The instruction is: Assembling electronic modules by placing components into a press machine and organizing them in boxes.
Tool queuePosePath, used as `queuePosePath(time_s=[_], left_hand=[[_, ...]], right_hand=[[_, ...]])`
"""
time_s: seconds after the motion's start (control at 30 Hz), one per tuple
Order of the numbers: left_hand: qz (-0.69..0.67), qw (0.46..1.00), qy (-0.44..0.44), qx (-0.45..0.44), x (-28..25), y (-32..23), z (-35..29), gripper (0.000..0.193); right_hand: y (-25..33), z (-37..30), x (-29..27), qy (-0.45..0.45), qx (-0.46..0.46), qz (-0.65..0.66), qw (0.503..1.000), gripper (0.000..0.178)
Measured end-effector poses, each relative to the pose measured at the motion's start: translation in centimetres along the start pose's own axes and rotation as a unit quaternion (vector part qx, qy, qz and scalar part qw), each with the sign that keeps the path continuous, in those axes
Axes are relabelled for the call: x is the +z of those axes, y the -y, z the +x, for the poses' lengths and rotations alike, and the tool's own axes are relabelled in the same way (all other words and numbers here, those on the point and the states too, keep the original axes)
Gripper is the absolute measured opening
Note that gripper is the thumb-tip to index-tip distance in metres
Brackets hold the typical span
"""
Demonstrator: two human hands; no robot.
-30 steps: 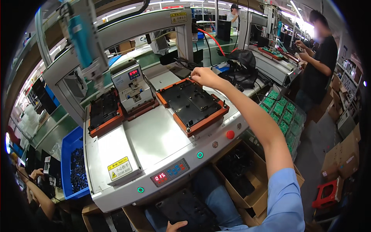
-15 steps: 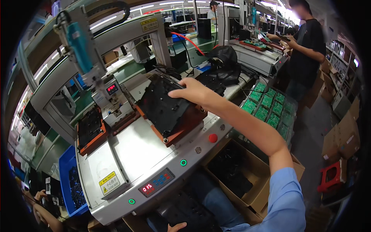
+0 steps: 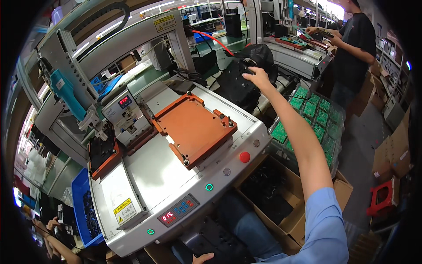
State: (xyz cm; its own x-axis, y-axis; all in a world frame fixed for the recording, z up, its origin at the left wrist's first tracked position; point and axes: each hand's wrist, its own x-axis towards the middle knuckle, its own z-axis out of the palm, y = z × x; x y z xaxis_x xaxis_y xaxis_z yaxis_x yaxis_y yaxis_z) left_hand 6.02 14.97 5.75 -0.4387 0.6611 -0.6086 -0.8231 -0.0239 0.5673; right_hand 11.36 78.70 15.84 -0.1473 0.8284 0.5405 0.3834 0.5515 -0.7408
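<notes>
My right hand (image 3: 260,80) reaches far out beyond the machine's right side. Its thumb and fingers pinch a black plastic panel (image 3: 235,86), tilted up beside a heap of black bags (image 3: 259,57). Low in the picture, my left hand (image 3: 203,258) grips the edge of another black moulded panel (image 3: 220,242) over my lap; most of its fingers are hidden. Between the two hands, an orange fixture (image 3: 193,125) shows its bare face on the white machine bed (image 3: 154,169). A second orange fixture (image 3: 105,163) at the left carries a black part (image 3: 101,149) beneath the teal screwdriver unit (image 3: 68,94).
Along the machine's front run a red button (image 3: 245,157) and lit green buttons (image 3: 209,187). A carton of black parts (image 3: 268,189) stands below, near trays of green circuit boards (image 3: 307,114). A blue bin (image 3: 83,211) sits left. A co-worker (image 3: 356,39) stands at the back right.
My right hand has lifted the black panel off the orange fixture and carried it right and away from me. The teal screwdriver unit has shifted left and lower. My left hand stays nearly put.
</notes>
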Motion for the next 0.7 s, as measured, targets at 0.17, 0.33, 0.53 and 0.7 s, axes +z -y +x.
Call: queuePosePath(time_s=[0.17, 0.33, 0.53, 0.7], left_hand=[[-0.010, 1.000, 0.000, -0.007, 1.4, -0.6, -0.3, 0.064], [-0.022, 0.994, 0.071, 0.081, 1.8, -0.9, 1.0, 0.070], [-0.077, 0.985, 0.088, 0.129, 3.9, -2.8, -0.2, 0.065], [-0.019, 0.982, 0.137, 0.126, 5.0, -2.4, -0.7, 0.068]], right_hand=[[-0.3, -1.0, 1.0, 0.088, 0.018, -0.122, 0.988, 0.050], [10.9, -8.3, -3.3, 0.047, -0.098, 0.018, 0.994, 0.028], [21.8, -27.7, -10.5, 0.532, -0.071, 0.177, 0.825, 0.027], [22.5, -34.3, -12.4, 0.586, 0.036, 0.169, 0.792, 0.045]])
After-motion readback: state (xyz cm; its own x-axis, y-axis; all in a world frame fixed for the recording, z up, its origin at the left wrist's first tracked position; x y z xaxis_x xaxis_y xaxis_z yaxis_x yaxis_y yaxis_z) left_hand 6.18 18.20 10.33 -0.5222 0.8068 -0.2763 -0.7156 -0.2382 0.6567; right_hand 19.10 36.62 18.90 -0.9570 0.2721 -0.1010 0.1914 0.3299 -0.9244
